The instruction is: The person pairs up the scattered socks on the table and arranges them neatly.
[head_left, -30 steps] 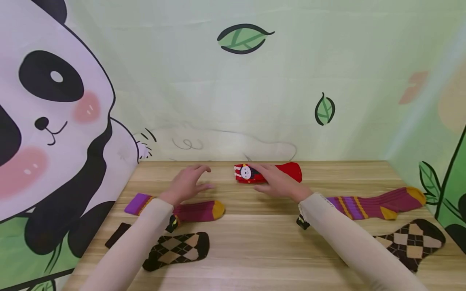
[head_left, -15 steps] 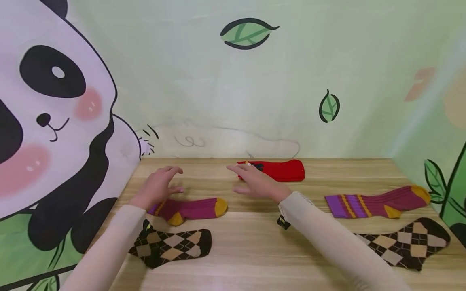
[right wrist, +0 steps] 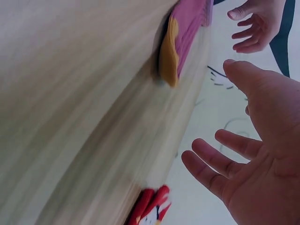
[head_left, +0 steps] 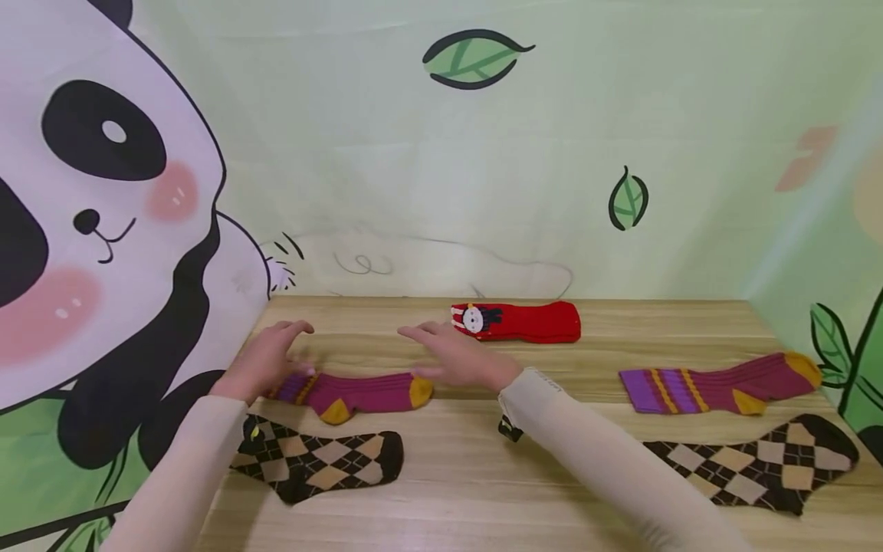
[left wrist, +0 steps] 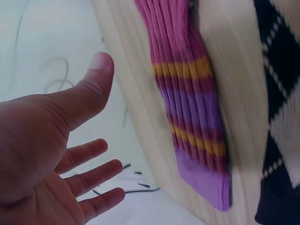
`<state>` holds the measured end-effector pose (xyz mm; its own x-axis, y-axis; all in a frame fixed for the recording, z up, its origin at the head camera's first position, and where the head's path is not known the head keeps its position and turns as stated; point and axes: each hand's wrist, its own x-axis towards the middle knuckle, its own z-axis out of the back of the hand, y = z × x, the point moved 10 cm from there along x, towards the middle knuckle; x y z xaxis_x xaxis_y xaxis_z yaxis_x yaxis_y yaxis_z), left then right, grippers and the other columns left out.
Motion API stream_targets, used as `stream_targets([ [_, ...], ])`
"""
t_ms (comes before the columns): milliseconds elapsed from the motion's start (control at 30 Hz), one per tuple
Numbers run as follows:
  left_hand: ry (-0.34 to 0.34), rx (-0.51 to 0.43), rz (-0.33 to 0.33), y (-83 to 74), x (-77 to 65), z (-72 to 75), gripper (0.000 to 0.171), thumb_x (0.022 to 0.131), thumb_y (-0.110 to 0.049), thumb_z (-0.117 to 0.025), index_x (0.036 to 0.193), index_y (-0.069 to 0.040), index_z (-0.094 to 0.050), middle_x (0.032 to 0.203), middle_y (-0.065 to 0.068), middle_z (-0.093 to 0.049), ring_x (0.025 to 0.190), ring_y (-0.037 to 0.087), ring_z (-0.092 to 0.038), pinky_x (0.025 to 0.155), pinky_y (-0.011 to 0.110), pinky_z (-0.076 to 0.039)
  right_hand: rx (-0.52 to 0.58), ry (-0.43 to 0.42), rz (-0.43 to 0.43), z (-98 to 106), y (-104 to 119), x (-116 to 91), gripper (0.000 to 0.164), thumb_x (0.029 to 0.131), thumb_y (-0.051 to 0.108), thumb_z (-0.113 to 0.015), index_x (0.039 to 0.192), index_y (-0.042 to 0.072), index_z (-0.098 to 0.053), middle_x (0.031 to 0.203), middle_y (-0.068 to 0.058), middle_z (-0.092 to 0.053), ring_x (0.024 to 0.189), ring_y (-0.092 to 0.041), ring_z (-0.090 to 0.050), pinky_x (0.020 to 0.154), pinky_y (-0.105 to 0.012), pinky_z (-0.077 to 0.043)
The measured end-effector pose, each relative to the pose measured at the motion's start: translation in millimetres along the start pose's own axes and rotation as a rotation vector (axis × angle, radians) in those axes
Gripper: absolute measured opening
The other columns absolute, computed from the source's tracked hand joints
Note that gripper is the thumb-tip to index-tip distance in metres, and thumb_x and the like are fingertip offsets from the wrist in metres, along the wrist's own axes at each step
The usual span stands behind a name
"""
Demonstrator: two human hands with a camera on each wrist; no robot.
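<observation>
My left hand, fingers spread and empty, hovers over the striped cuff of a maroon-and-purple sock with a mustard heel and toe. In the left wrist view its thumb points toward that sock's ribbed leg. My right hand is also empty, its fingers loosely extended near the toe of the same sock. Just behind it lies a red sock bundle with a white animal face, flat at the table's back; two red layers show in the right wrist view. A black-and-tan argyle sock lies below the left striped sock.
On the right lie a matching striped sock and a matching argyle sock, the latter partly covered by my right sleeve. The wooden table ends at a pale green backdrop printed with a panda and leaves.
Both hands have moved left: the right one off the red sock bundle, the left one from mid-table to above the striped cuff. The socks stay where they were.
</observation>
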<state>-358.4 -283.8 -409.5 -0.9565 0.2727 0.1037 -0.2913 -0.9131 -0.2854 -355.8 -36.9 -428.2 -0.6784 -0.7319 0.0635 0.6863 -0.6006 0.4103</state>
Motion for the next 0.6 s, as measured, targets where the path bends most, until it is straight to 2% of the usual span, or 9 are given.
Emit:
stream_targets([
  [167,0.028,0.011,0.056,14.2,-7.1,1.7,0.066,0.081,-0.019,-0.089,0.135,-0.002,-0.055,0.132,0.032,-0.058,0.117,0.049,-0.056,0.100,0.066,-0.045,-0.027,0.033,-0.003,-11.5,11.3,6.2,0.077,0.098,0.039,-0.070,0.163,0.025,-0.030,0.157,-0.010,-0.043,0.139,-0.032,-0.045,0.110,-0.048,-0.045],
  [367,0.060,0.006,0.122,29.2,-14.5,-1.3,0.069,0.081,-0.020,-0.089,0.137,-0.002,-0.054,0.135,0.034,-0.054,0.117,0.049,-0.055,0.099,0.068,-0.046,-0.077,0.058,0.033,-22.9,28.4,14.0,0.076,0.098,0.040,-0.069,0.162,0.026,-0.030,0.159,-0.011,-0.041,0.142,-0.033,-0.044,0.114,-0.048,-0.040],
  [467,0.063,-0.002,0.158,36.4,-18.9,-3.0,0.069,0.082,-0.020,-0.088,0.138,-0.002,-0.053,0.137,0.033,-0.052,0.117,0.049,-0.055,0.098,0.068,-0.046,-0.097,0.074,0.046,-29.7,35.0,17.0,0.075,0.099,0.040,-0.069,0.162,0.024,-0.032,0.158,-0.013,-0.042,0.142,-0.033,-0.043,0.116,-0.047,-0.038],
  [600,0.051,0.006,0.170,43.2,-23.3,-4.8,0.066,0.083,-0.022,-0.087,0.136,-0.001,-0.054,0.135,0.032,-0.053,0.113,0.047,-0.056,0.097,0.067,-0.047,-0.107,0.092,0.043,-38.4,40.1,19.3,0.073,0.099,0.040,-0.068,0.161,0.023,-0.034,0.156,-0.012,-0.045,0.141,-0.032,-0.043,0.116,-0.048,-0.039],
])
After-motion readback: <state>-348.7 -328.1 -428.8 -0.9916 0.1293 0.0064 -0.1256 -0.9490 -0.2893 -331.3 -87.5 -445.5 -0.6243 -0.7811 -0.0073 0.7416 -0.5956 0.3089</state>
